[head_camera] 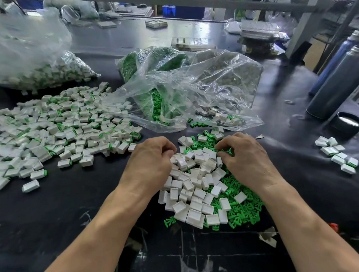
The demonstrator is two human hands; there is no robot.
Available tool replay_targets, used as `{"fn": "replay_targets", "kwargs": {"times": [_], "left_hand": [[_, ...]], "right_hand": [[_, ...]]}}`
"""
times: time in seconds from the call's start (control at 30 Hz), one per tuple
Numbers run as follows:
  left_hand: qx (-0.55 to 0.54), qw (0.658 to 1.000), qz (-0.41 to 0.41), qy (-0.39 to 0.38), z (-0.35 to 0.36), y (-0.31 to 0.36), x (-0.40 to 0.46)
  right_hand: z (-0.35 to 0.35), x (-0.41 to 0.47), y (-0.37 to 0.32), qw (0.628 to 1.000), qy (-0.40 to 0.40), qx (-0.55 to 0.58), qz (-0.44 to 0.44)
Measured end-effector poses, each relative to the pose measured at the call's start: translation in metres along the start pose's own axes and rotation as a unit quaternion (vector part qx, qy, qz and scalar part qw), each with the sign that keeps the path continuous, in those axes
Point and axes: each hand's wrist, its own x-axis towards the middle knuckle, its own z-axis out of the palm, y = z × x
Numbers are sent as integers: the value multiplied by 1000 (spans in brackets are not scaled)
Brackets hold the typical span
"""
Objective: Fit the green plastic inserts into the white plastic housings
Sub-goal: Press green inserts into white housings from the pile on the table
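Note:
A mixed heap of white housings (196, 195) and loose green inserts (242, 213) lies on the black table in front of me. My left hand (152, 159) sits at the heap's left edge, its curled fingers and thumb closed round a white housing (181, 162). My right hand (242, 156) is at the heap's upper right, with forefinger and thumb pinching a green insert (228, 152) among the pieces. The palms face down, so what lies beneath them is hidden.
Assembled housings with green ends (53, 132) spread across the left, below a clear bag of more (49, 72). An open clear bag of green inserts (167, 98) lies behind the heap. Dark cylinders (338, 82), a black cup (348, 124) and a few housings (337, 155) are at the right.

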Motion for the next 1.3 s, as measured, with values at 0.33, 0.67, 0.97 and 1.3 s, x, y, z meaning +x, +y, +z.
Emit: {"fn": "replay_targets", "kwargs": {"times": [0.33, 0.67, 0.97, 1.3], "left_hand": [[46, 998, 40, -31, 4, 3, -6], [-32, 998, 48, -19, 3, 6, -7], [-330, 941, 37, -66, 6, 18, -11], [-415, 905, 26, -94, 13, 20, -13]], "right_hand": [[-7, -4, -5, 997, 34, 67, 22], [-6, -12, -11, 944, 83, 318, 40], [0, -16, -24, 824, -21, 564, 42], [6, -17, -26, 844, -5, 536, 0]]}}
